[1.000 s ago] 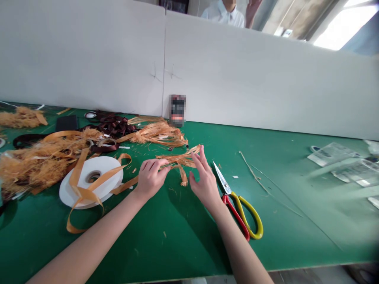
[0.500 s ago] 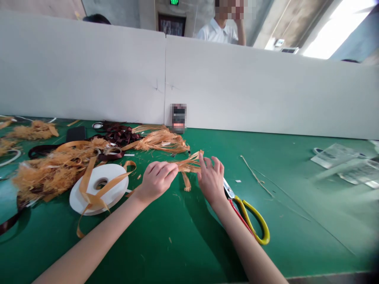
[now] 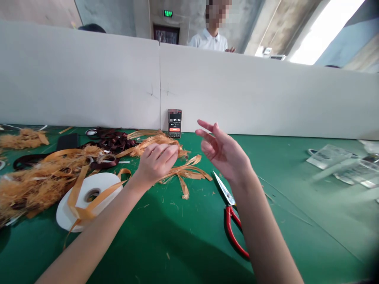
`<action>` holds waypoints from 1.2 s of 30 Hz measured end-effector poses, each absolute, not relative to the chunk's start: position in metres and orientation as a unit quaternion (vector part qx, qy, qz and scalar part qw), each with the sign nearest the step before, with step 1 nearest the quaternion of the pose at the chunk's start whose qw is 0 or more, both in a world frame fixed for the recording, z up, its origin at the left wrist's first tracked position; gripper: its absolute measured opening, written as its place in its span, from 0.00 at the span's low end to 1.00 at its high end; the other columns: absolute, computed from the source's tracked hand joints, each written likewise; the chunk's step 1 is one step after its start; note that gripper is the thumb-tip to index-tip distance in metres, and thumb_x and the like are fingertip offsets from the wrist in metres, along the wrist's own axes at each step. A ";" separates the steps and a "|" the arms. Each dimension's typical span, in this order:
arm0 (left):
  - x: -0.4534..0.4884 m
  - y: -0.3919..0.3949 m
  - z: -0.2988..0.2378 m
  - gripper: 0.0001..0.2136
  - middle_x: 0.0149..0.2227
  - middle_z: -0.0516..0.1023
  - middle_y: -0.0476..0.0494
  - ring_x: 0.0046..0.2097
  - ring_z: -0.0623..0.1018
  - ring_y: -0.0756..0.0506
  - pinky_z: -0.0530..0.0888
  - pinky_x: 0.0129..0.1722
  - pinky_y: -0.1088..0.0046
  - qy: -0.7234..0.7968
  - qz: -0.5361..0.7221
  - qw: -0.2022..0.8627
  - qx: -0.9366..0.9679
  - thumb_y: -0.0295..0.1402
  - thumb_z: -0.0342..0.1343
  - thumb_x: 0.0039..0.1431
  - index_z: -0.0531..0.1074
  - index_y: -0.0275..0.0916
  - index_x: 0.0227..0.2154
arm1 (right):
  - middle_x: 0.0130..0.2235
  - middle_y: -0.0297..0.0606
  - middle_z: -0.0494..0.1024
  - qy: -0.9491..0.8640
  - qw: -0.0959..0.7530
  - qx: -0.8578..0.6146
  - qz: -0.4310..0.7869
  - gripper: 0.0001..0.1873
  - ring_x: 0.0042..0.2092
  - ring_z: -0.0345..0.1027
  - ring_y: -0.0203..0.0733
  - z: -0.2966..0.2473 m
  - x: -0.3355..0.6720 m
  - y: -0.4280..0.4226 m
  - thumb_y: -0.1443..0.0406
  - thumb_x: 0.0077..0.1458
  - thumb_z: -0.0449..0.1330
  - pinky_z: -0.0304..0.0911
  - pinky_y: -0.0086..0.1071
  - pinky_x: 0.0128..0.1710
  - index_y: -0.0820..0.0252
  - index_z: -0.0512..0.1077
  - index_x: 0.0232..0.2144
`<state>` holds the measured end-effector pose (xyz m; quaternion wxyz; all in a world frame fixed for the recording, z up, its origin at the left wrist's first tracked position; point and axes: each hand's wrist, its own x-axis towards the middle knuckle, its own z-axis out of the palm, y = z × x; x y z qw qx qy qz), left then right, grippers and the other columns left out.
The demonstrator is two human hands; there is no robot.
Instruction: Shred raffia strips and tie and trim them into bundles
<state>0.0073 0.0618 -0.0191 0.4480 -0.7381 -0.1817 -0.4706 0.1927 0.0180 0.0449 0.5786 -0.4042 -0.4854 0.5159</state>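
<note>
On green matting point(image 3: 284, 157), loose frayed orange ribbon point(image 3: 185, 172), right fingers point(image 3: 209, 129) spread wide, left fingers point(image 3: 162, 152) curled, hold unclear

Craft workshop, green-topped workbench point(image 3: 284, 165), white partition board point(image 3: 89, 75), ribbon roll point(image 3: 66, 213)

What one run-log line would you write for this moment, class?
left hand: over frayed orange ribbon bundle | right hand: raised, open, empty | scissors: on green mat

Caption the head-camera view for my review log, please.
Left hand curled at frayed orange ribbon, right hand raised open near a shredded ribbon bunch beside red-handled scissors on a green bench.
</note>
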 end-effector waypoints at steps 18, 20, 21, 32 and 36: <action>-0.002 0.059 0.001 0.07 0.32 0.78 0.45 0.35 0.74 0.46 0.68 0.34 0.70 -0.185 -0.363 0.386 -0.828 0.21 0.53 0.60 0.71 0.35 0.28 | 0.49 0.41 0.74 -0.747 0.444 -0.408 0.280 0.33 0.39 0.66 0.37 0.038 0.194 0.014 0.74 0.50 0.52 0.65 0.37 0.47 0.58 0.64 0.59; -0.002 0.057 0.003 0.06 0.34 0.79 0.45 0.36 0.74 0.46 0.69 0.35 0.70 -0.186 -0.360 0.386 -0.829 0.21 0.53 0.59 0.71 0.35 0.29 | 0.47 0.44 0.73 -0.767 0.420 -0.471 0.112 0.36 0.41 0.66 0.40 0.031 0.194 0.020 0.77 0.47 0.50 0.64 0.40 0.48 0.61 0.62 0.60; -0.003 0.057 0.005 0.06 0.33 0.79 0.46 0.35 0.74 0.46 0.69 0.36 0.70 -0.188 -0.363 0.388 -0.826 0.21 0.53 0.59 0.71 0.35 0.28 | 0.46 0.45 0.72 -0.771 0.398 -0.497 0.031 0.37 0.43 0.65 0.43 0.028 0.195 0.022 0.78 0.45 0.50 0.63 0.41 0.50 0.63 0.63 0.60; 0.004 0.057 -0.011 0.05 0.34 0.80 0.42 0.35 0.77 0.45 0.71 0.34 0.68 -0.215 -0.406 0.336 -0.822 0.20 0.53 0.59 0.72 0.33 0.31 | 0.32 0.38 0.74 -0.653 0.499 -0.452 0.346 0.20 0.41 0.69 0.40 0.039 0.194 0.021 0.56 0.60 0.54 0.60 0.39 0.51 0.58 0.74 0.20; 0.012 0.051 -0.020 0.06 0.35 0.80 0.43 0.38 0.79 0.47 0.75 0.38 0.70 -0.270 -0.480 0.041 -0.833 0.23 0.51 0.62 0.73 0.36 0.35 | 0.42 0.39 0.79 -0.565 0.544 -0.339 0.520 0.17 0.49 0.71 0.41 0.046 0.195 0.017 0.59 0.60 0.50 0.62 0.40 0.56 0.56 0.77 0.31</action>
